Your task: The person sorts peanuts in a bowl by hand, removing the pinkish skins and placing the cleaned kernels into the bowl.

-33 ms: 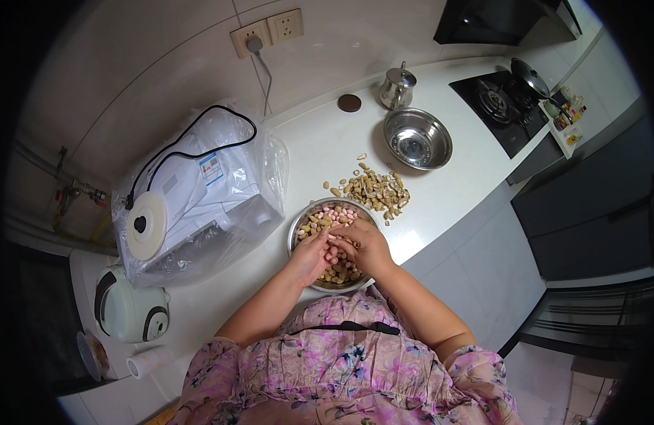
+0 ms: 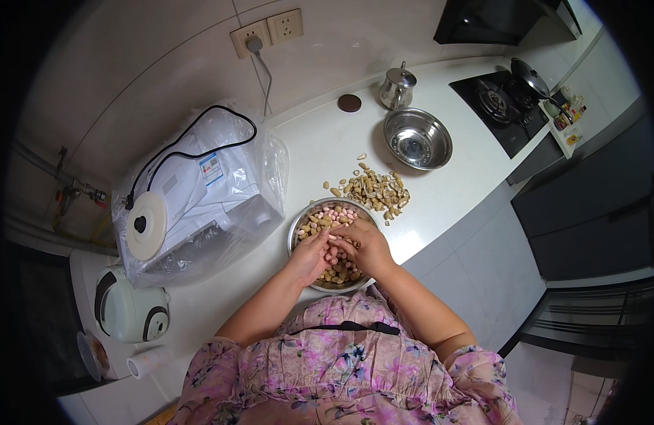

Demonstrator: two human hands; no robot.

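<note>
A round steel bowl stands at the counter's near edge, close to my body. Inside it lie tan unshelled peanuts, with pinkish shelled kernels toward the far side. Over the bowl my left hand and my right hand meet, fingers bent and fingertips pinched together on a peanut mostly hidden between them. Just beyond the bowl's far right rim, broken peanut shells are heaped loosely on the counter.
A second steel bowl and a lidded steel pot stand farther back, near a dark round disc. At left are a plastic-wrapped white appliance and a rice cooker. The gas stove lies far right.
</note>
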